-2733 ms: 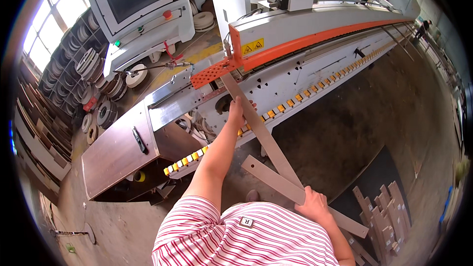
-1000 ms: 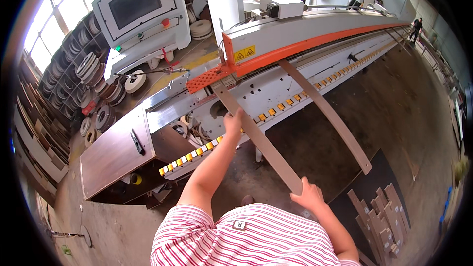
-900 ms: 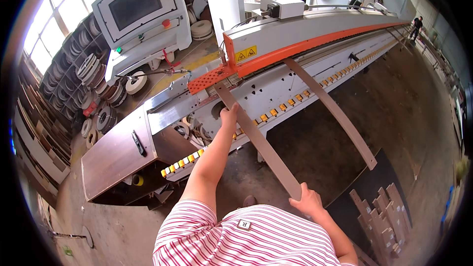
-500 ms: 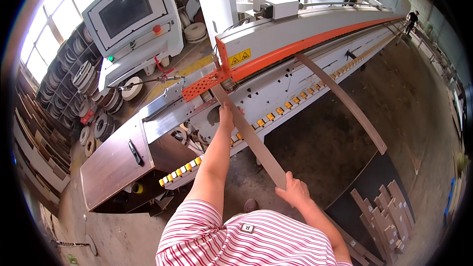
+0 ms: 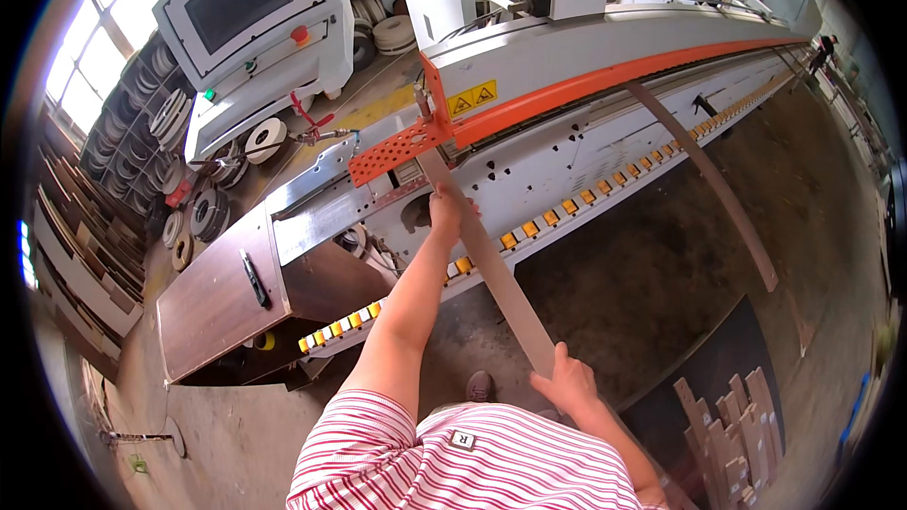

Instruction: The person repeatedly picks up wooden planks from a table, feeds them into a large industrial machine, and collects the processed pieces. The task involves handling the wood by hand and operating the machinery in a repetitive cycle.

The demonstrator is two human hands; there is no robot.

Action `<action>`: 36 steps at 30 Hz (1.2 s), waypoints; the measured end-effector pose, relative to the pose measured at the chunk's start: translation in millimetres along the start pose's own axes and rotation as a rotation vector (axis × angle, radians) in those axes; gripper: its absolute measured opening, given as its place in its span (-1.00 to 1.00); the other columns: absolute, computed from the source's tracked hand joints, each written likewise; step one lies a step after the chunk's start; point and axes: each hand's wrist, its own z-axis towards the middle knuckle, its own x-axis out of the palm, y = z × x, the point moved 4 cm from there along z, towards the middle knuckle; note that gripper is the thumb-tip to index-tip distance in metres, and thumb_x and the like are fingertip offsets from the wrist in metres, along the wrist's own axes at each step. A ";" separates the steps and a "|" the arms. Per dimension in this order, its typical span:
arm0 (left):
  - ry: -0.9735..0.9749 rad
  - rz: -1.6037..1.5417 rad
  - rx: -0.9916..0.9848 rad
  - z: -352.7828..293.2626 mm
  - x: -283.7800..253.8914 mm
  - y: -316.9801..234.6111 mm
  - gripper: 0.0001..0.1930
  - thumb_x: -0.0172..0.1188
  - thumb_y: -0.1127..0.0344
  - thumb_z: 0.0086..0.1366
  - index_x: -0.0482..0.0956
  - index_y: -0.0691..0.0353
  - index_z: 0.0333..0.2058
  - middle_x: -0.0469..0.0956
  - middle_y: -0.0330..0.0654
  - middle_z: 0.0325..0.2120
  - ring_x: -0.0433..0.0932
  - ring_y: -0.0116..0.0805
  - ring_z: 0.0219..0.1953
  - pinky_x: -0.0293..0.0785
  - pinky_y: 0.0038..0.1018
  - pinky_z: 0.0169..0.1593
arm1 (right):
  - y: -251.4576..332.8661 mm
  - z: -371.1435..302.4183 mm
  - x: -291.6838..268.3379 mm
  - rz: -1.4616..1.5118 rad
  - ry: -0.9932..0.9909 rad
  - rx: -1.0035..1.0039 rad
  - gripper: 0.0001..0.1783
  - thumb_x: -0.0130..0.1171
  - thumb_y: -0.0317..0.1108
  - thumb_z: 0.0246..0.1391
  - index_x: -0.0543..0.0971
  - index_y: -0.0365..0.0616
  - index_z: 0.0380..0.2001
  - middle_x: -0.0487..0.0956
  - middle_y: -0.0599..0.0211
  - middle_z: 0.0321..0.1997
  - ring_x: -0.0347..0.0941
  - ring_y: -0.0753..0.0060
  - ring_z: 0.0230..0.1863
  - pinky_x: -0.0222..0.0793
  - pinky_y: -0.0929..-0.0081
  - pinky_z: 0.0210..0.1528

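A long, narrow grey-brown board (image 5: 505,285) slants from the feed end of a long machine toward my body. Its far end lies under the perforated orange guard (image 5: 402,153). My left hand (image 5: 450,212) grips the board near that guard, fingers wrapped around its edges. Closer to me, my right hand (image 5: 569,383) holds the near end, thumb on top. A second similar board (image 5: 709,170) sticks out of the machine further along, apart from both hands, its far end hidden under the orange rail (image 5: 605,74).
Yellow-and-white rollers (image 5: 571,209) line the machine's front edge. At left stand a control console (image 5: 248,14) and a brown cabinet (image 5: 213,307) with a black utility knife (image 5: 253,279) on top. Cut strips (image 5: 732,434) lie stacked at lower right. A distant person (image 5: 824,52) stands beside the machine's far end.
The second board has travelled further along the machine, away from me. My view has shifted slightly. Both hands keep their hold on the near board, which stays at the orange guard.
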 end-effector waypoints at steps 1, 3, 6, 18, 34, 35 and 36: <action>-0.007 0.000 0.005 -0.1 6.1 0.5 -0.53 -0.28 -0.13 0.50 0.19 0.24 -0.08 0.46 0.01 -0.45 0.54 -0.12 -0.54 0.58 -0.15 -0.48 | -3.1 1.6 -3.7 -0.002 -0.005 -0.003 -0.37 0.25 -0.03 -0.05 0.30 -0.34 -0.12 0.62 -0.23 -0.32 0.60 -0.21 -0.24 0.50 0.04 -0.13; -0.009 -0.004 0.005 0.9 20.8 2.7 -0.54 -0.27 -0.12 0.50 0.18 0.24 -0.09 0.46 0.01 -0.47 0.53 -0.11 -0.54 0.58 -0.14 -0.48 | -12.1 6.8 -12.4 -0.005 -0.021 0.003 -0.36 0.26 -0.03 -0.05 0.31 -0.35 -0.12 0.62 -0.23 -0.32 0.60 -0.21 -0.24 0.50 0.04 -0.13; -0.004 -0.018 0.001 9.5 46.9 11.1 -0.56 -0.27 -0.10 0.51 0.18 0.23 -0.10 0.45 0.01 -0.48 0.52 -0.11 -0.56 0.57 -0.13 -0.49 | -31.1 18.9 -28.5 -0.012 -0.023 0.016 -0.31 0.27 -0.01 -0.07 0.30 -0.37 -0.09 0.62 -0.23 -0.30 0.59 -0.21 -0.22 0.50 0.05 -0.11; 0.322 0.544 0.604 53.4 108.0 43.6 -0.66 -0.13 0.18 0.50 0.29 0.33 0.05 0.47 -0.03 -0.28 0.48 -0.18 -0.24 0.43 -0.27 -0.13 | -93.6 -49.3 -47.2 -0.101 -0.954 -0.211 -0.59 0.33 -0.31 -0.14 0.47 -0.08 -0.17 0.47 0.28 -0.13 0.43 0.15 -0.05 0.30 0.26 0.06; 1.268 1.807 -0.570 -273.7 -198.6 268.8 -0.56 0.17 0.28 0.34 0.32 0.34 0.10 0.61 0.04 -0.20 0.64 -0.13 -0.18 0.53 -0.31 -0.12 | -492.9 -252.5 310.1 -0.295 -0.418 0.949 -0.65 0.00 -0.36 0.17 0.44 -0.14 0.03 0.41 0.19 0.07 0.37 0.13 0.09 0.27 0.17 0.20; 1.269 1.859 -0.480 -270.4 -202.4 268.1 -0.60 0.14 0.26 0.36 0.34 0.33 0.08 0.62 0.03 -0.23 0.64 -0.13 -0.19 0.53 -0.31 -0.13 | -510.6 -256.7 305.5 -0.404 -0.492 0.920 -0.66 0.00 -0.33 0.18 0.45 -0.12 0.03 0.41 0.20 0.07 0.36 0.14 0.09 0.24 0.15 0.24; 1.271 1.909 -0.388 -267.0 -201.5 266.3 -0.63 0.12 0.25 0.38 0.37 0.33 0.05 0.63 0.02 -0.25 0.65 -0.12 -0.20 0.54 -0.32 -0.13 | -529.9 -257.3 307.9 -0.390 -0.381 0.967 -0.66 0.00 -0.32 0.18 0.45 -0.10 0.02 0.41 0.21 0.06 0.36 0.15 0.10 0.22 0.13 0.25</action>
